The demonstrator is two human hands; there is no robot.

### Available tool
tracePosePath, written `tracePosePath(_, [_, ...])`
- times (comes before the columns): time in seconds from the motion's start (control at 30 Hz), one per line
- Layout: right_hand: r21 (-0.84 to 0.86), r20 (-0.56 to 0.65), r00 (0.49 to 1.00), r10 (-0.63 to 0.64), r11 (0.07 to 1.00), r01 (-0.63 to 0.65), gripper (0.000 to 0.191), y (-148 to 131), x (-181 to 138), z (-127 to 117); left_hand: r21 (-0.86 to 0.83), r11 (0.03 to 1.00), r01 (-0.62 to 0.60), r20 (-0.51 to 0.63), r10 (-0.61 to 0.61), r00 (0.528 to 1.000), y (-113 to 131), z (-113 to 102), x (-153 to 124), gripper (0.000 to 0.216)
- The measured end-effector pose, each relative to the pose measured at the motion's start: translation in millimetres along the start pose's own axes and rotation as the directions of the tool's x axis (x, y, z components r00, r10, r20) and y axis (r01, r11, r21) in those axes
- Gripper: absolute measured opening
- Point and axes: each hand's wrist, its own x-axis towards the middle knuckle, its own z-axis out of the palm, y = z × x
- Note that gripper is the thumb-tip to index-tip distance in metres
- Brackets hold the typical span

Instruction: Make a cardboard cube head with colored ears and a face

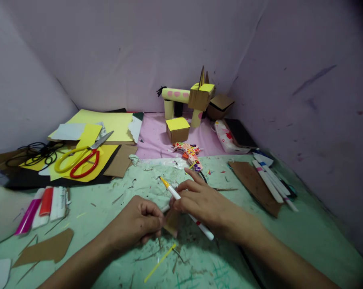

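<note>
My left hand [142,220] is closed in a pinch over the green table, its fingertips at the edge of a small brown piece that looks like cardboard [171,224]. My right hand [199,200] meets it from the other side. Its fingers are bent round a white marker [203,228] with an orange front end, which slants across them, and the index finger is lifted. Between the two hands a short whitish rod end [165,208] shows; the rest of it is hidden by the fingers.
Beyond the hands lie a flower-patterned glue gun [189,151], a yellow-topped cardboard box [177,132] and a yellow cardboard animal figure [177,95]. Scissors [85,154] rest on coloured paper at left. Several markers [268,178] and a cardboard strip [253,186] lie right. Scraps litter the table.
</note>
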Motion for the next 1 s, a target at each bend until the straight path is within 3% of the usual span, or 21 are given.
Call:
tracePosePath(0.1, [0.04, -0.128, 0.992, 0.012, 0.999, -0.007, 0.023, 1, 0, 2, -0.013, 1.0, -0.028, -0.047, 0.028, 0.999, 0, -1, 1, 0.01])
tracePosePath(0.17, [0.208, -0.341, 0.924, 0.173, 0.972, -0.106, 0.019, -1, -5, 6, -0.081, 0.996, -0.038, -0.135, 0.027, 0.99, -2, -1, 3, 0.011])
tracePosePath(0.23, [0.501, -0.519, 0.73, 0.445, 0.85, -0.161, 0.018, -5, -14, 13, -0.127, 0.991, -0.038, -0.197, 0.012, 0.98, -3, -1, 5, 0.015])
tracePosePath(0.3, [0.762, -0.529, 0.518, 0.672, 0.645, -0.057, 0.022, -10, -22, 21, -0.108, 0.993, -0.039, -0.223, 0.014, 0.975, -4, 0, 6, 0.016])
tracePosePath(0.37, [0.885, -0.432, 0.411, 0.803, 0.465, 0.022, 0.021, -13, -27, 30, -0.031, 0.999, -0.038, -0.235, 0.03, 0.971, -4, 2, 7, 0.015])
tracePosePath(0.43, [0.938, -0.336, 0.357, 0.871, 0.344, 0.043, 0.023, -15, -27, 37, 0.055, 0.998, -0.023, -0.259, 0.036, 0.965, -3, 4, 7, 0.014])
tracePosePath(0.5, [0.963, -0.26, 0.361, 0.896, 0.27, 0.024, 0.02, -16, -24, 44, 0.107, 0.994, 0.006, -0.271, 0.023, 0.962, -3, 5, 8, 0.013])
tracePosePath(0.63, [0.971, -0.157, 0.476, 0.865, 0.223, -0.085, 0.011, -16, -19, 53, 0.145, 0.988, 0.059, -0.269, -0.018, 0.963, -1, 6, 8, 0.015])
tracePosePath(0.7, [0.97, -0.15, 0.502, 0.852, 0.225, -0.092, 0.014, -16, -20, 56, 0.15, 0.986, 0.07, -0.269, -0.028, 0.963, 0, 6, 7, 0.015])
tracePosePath(1.0, [0.96, -0.189, 0.511, 0.838, 0.267, -0.082, 0.01, -14, -17, 56, 0.211, 0.973, 0.091, -0.27, -0.031, 0.962, 1, 6, 6, 0.016])
